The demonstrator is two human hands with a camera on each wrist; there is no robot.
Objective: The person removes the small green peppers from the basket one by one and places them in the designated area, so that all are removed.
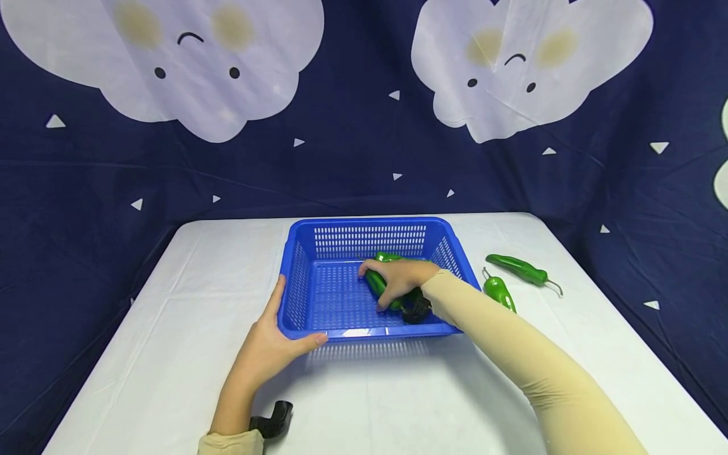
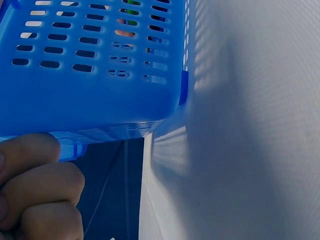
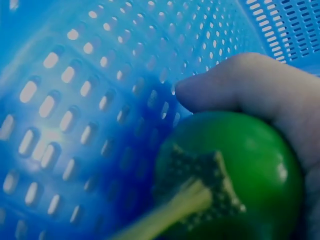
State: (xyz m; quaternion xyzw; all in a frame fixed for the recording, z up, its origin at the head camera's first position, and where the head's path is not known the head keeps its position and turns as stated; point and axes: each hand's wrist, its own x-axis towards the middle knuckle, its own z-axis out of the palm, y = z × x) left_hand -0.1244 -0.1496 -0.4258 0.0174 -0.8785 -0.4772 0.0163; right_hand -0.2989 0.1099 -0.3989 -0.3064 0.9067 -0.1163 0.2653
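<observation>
A blue plastic basket point(image 1: 335, 291) with slotted walls stands on the table. My left hand point(image 1: 267, 347) grips its near left corner, thumb along the front rim and a finger at the left side. Curled fingers point(image 2: 47, 182) show beside the basket wall in the left wrist view. Inside the basket, toward its right, my right hand point(image 1: 400, 278) holds a green chili pepper point(image 1: 375, 282) between thumb and fingers. The right wrist view shows this pepper's stem end point(image 3: 250, 155) close over the basket floor. Another green pepper point(image 1: 388, 256) lies behind the hand, partly hidden.
Two more green peppers lie on the white table point(image 1: 159, 354) right of the basket: a long one point(image 1: 520, 270) farther back and another point(image 1: 498, 292) near the basket wall, partly covered by the right sleeve point(image 1: 512, 354). A dark blue curtain with clouds hangs behind.
</observation>
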